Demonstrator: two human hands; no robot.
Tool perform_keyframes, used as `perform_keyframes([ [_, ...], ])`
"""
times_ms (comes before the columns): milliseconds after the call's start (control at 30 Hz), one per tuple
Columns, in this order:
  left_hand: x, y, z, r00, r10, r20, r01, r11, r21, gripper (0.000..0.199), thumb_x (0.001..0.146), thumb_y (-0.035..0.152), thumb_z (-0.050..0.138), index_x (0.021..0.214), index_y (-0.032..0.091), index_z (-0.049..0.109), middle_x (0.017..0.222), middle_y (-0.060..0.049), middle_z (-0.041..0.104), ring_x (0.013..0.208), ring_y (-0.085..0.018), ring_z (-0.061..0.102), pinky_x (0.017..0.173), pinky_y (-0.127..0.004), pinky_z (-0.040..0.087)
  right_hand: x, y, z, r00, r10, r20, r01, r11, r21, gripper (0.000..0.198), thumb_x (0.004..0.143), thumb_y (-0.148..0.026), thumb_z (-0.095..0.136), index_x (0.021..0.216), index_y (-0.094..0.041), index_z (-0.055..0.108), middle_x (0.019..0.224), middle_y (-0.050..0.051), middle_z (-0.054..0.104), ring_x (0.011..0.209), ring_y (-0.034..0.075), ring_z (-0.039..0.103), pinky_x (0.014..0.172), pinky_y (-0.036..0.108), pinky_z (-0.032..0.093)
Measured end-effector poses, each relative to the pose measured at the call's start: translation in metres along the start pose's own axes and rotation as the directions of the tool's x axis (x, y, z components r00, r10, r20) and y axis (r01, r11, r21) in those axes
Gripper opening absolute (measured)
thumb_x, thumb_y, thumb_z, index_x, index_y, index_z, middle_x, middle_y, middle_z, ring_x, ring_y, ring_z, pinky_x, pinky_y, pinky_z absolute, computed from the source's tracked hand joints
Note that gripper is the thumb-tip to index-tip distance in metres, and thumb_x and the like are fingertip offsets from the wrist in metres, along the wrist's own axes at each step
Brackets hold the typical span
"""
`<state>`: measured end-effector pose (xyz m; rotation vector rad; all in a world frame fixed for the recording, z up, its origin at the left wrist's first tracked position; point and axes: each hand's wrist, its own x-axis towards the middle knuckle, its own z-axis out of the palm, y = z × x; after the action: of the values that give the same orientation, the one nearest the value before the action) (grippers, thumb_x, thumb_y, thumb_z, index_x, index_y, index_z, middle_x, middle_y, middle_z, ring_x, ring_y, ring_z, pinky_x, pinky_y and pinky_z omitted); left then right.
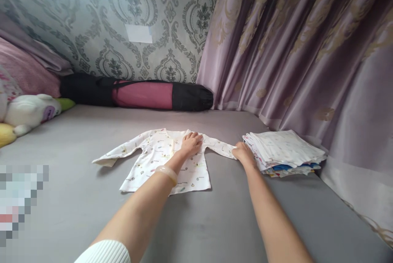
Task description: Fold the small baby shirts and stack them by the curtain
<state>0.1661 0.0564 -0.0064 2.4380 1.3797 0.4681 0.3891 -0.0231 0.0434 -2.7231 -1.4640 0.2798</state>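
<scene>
A small white printed baby shirt lies spread on the grey sheet, its hem toward me and both sleeves out to the sides. My left hand rests flat on the upper right of its chest, fingers stretched toward the collar. At the cuff of the right-hand sleeve, my right hand has its fingers closed on the fabric. The other sleeve lies loose, its cuff slightly turned. A pale bangle sits on my left wrist.
Just right of my right hand stands a stack of folded clothes, beside the purple curtain. A black and pink long bag lies along the wall. Plush toys are at the left. A blurred patch covers the lower left.
</scene>
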Motion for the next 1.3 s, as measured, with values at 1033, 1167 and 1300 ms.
perform_keyframes([
  [1033, 0.004, 0.004, -0.021, 0.961, -0.032, 0.274, 0.026, 0.999, 0.023, 0.094, 0.073, 0.073, 0.055, 0.151, 0.027, 0.030, 0.159, -0.013, 0.022, 0.146, -0.038, 0.014, 0.117, -0.052, 0.013, 0.001, -0.098, -0.025, 0.980, 0.031, -0.198, 0.199, -0.273, 0.941, 0.028, 0.060, -0.034, 0.070, 0.082, -0.018, 0.064, 0.060, -0.007, 0.057, 0.055, 0.009, 0.050, 0.053, 0.020, 0.039],
  [1167, 0.007, 0.003, -0.022, 0.962, -0.026, 0.273, 0.015, 0.999, 0.043, 0.097, 0.069, 0.075, 0.057, 0.150, 0.029, 0.032, 0.157, -0.014, 0.025, 0.144, -0.043, 0.016, 0.114, -0.056, 0.017, -0.012, -0.122, -0.026, 0.981, -0.046, -0.187, 0.167, -0.283, 0.944, 0.027, 0.060, -0.034, 0.070, 0.081, -0.018, 0.064, 0.059, -0.008, 0.055, 0.053, 0.008, 0.046, 0.052, 0.020, 0.035],
  [1300, 0.012, -0.001, -0.018, 0.966, -0.020, 0.259, -0.002, 0.996, 0.085, 0.088, 0.069, 0.068, 0.062, 0.145, 0.028, 0.041, 0.155, -0.014, 0.027, 0.142, -0.044, 0.019, 0.112, -0.058, 0.020, -0.021, -0.150, -0.018, 0.973, -0.130, -0.193, 0.164, -0.211, 0.964, 0.022, 0.064, -0.033, 0.064, 0.080, -0.018, 0.063, 0.059, -0.007, 0.054, 0.054, 0.009, 0.046, 0.053, 0.021, 0.035],
])
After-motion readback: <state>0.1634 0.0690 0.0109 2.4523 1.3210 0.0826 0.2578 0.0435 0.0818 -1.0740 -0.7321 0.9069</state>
